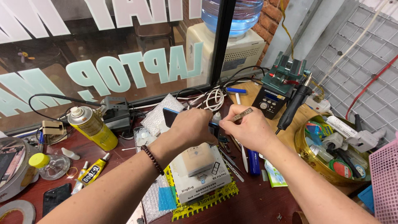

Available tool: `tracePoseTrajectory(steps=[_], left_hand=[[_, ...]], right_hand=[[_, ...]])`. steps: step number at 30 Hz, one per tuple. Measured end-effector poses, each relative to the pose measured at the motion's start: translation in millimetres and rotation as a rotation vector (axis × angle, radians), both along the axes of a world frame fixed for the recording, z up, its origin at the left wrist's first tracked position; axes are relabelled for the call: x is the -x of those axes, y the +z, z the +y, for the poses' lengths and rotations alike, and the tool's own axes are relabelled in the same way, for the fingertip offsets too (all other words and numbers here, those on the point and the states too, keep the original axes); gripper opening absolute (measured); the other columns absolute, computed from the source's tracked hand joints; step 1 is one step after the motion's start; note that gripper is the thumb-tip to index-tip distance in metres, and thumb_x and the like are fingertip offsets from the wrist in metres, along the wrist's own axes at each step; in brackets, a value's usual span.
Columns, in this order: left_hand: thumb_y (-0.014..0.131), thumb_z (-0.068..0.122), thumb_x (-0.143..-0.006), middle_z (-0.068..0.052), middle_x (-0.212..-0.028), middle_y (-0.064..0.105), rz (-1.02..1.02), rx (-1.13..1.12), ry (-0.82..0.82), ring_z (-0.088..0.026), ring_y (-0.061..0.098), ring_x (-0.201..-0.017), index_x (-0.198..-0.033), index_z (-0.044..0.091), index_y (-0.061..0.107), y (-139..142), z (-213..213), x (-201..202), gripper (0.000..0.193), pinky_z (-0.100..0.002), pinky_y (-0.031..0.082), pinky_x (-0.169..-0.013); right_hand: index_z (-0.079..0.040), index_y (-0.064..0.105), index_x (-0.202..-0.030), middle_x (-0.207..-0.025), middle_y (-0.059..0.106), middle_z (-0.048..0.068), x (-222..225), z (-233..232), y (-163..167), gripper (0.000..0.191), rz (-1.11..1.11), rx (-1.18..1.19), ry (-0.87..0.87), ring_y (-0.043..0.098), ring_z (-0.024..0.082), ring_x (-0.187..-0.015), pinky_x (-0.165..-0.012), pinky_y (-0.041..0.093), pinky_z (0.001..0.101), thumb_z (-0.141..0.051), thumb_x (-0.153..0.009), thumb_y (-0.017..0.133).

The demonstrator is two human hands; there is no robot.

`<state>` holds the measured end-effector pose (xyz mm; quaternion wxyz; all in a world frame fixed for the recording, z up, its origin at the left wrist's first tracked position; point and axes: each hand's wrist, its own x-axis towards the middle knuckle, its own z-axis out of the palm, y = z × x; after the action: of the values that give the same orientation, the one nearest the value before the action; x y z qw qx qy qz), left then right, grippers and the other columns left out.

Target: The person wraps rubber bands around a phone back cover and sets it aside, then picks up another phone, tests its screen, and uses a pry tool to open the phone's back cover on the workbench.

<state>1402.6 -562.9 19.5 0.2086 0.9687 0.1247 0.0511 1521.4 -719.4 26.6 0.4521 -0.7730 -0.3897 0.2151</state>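
At the far left of the bench, a roll of tape and a dark phone lie flat, untouched. Next to them stand a small glue tube and a yellow spray can, upright and capped; neither is in use.

My left hand is closed around a dark smartphone, holding it tilted above the white heating pad at the middle of the bench, not resting on it. Most of the phone is hidden behind my fingers, so I cannot tell whether its screen or back has been lifted.

My right hand is pinched shut on a slim metal tool, which points toward the phone's right edge. The contact point is hidden.

Further right, the soldering station and its handpiece sit parked, and the brass bowl of oddments is undisturbed.

Judgement: work on the phone's edge is in hand, apparently at an early stage; no separated part is visible.
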Motion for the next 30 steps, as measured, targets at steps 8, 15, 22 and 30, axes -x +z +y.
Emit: tracePoseTrajectory(steps=[8,15,22,30], left_hand=[[0.09,0.037,-0.06,-0.015,-0.091,0.073,0.035,0.051,0.005,-0.035,0.069,-0.091,-0.086,0.007,0.07,-23,5,13,0.044,-0.047,0.056,-0.078],[0.095,0.046,-0.056,-0.014,-0.089,0.072,-0.135,-0.086,0.149,-0.035,0.067,-0.095,-0.087,0.005,0.074,-21,54,41,0.056,-0.047,0.056,-0.076],[0.092,0.026,-0.068,-0.008,-0.089,0.072,-0.115,0.787,0.424,-0.019,0.07,-0.075,-0.109,0.005,0.062,-36,63,46,0.054,-0.032,0.059,-0.063],[0.083,0.005,-0.08,-0.004,-0.096,0.068,-0.224,1.245,0.309,-0.015,0.073,-0.083,-0.099,0.008,0.056,-64,84,43,0.033,-0.029,0.063,-0.069]], right_hand=[[-0.004,0.063,-0.078,-0.073,0.068,0.002,4,14,-37,0.019,0.231,-0.183,0.033,0.059,0.007,-0.065,-0.058,0.048,0.0259,-0.013,-0.088,0.076],[-0.005,0.068,-0.083,-0.077,0.07,0.0,16,24,-48,0.014,0.187,-0.179,0.002,0.062,0.006,-0.071,-0.063,0.051,0.025,-0.015,-0.087,0.077],[-0.005,0.07,-0.085,-0.076,0.072,0.001,26,31,-36,0.015,-0.005,-0.134,-0.003,0.064,0.007,-0.069,-0.063,0.052,0.0264,-0.017,-0.087,0.077],[-0.006,0.073,-0.091,-0.08,0.078,0.003,41,26,-25,0.015,-0.196,-0.109,-0.039,0.069,0.009,-0.068,-0.064,0.055,0.0277,-0.02,-0.089,0.076]])
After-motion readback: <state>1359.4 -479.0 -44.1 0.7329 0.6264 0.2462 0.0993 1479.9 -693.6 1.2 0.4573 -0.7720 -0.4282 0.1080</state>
